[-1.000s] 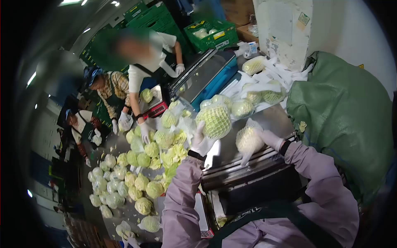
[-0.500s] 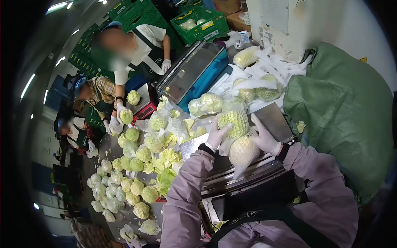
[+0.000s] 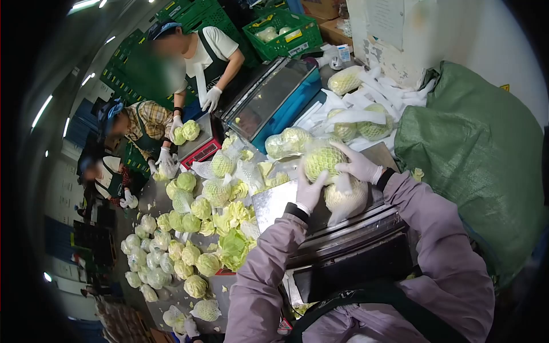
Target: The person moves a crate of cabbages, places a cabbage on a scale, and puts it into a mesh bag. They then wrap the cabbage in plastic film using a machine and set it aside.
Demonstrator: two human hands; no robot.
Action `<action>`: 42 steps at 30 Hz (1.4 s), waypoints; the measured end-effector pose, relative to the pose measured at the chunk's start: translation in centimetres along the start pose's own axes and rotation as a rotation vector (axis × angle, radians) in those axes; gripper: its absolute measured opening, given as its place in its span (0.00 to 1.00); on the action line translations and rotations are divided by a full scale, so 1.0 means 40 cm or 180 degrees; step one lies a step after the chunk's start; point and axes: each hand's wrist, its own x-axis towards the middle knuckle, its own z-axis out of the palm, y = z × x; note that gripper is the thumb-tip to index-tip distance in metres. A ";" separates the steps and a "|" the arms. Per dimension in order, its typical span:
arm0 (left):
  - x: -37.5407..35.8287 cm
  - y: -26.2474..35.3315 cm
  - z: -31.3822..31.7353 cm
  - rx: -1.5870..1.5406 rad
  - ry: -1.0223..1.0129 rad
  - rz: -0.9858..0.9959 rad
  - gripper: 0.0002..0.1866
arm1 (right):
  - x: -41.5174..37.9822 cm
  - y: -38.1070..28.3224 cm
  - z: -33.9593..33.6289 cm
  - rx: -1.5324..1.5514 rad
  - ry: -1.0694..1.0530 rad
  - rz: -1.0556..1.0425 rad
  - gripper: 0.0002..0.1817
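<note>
A green cabbage in a white foam net [image 3: 325, 162] is between my two gloved hands. My left hand [image 3: 311, 190] cups its lower left side, thumb toward the front. From the upper right, my right hand [image 3: 361, 166] curls its fingers over the cabbage and its net. Just below, a paler cabbage in foam netting [image 3: 345, 199] rests on the dark metal wrapping machine [image 3: 354, 228], near my right wrist. Behind my hands lie plastic-wrapped cabbages [image 3: 289, 142].
White foam nets [image 3: 374, 86] and netted cabbages heap at the back. A large green sack [image 3: 469, 160] bulges on the right. Many cabbages and loose leaves [image 3: 234, 248] cover the table to the left. Co-workers stand across it, one with a hand at cabbages on a red scale [image 3: 200, 153].
My right hand has moved up from the lower cabbage to the netted one above. That cabbage has shifted slightly upward. A co-worker's held cabbage is now on the scale.
</note>
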 end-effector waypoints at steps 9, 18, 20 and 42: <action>-0.034 -0.022 -0.002 0.0113 -0.0130 -0.0323 0.42 | -0.039 0.040 0.008 0.0178 -0.0224 0.0011 0.37; -0.003 -0.005 -0.029 0.0808 -0.0244 -0.0373 0.46 | -0.017 0.068 -0.016 0.0568 -0.0401 0.0259 0.40; 0.000 -0.004 -0.032 0.2013 -0.0045 -0.0213 0.48 | -0.023 0.065 -0.026 0.0905 -0.0362 0.0439 0.42; -0.376 0.098 -0.333 0.4752 -0.2976 0.1628 0.36 | -0.380 -0.126 -0.167 -0.3540 -0.2104 -0.1469 0.29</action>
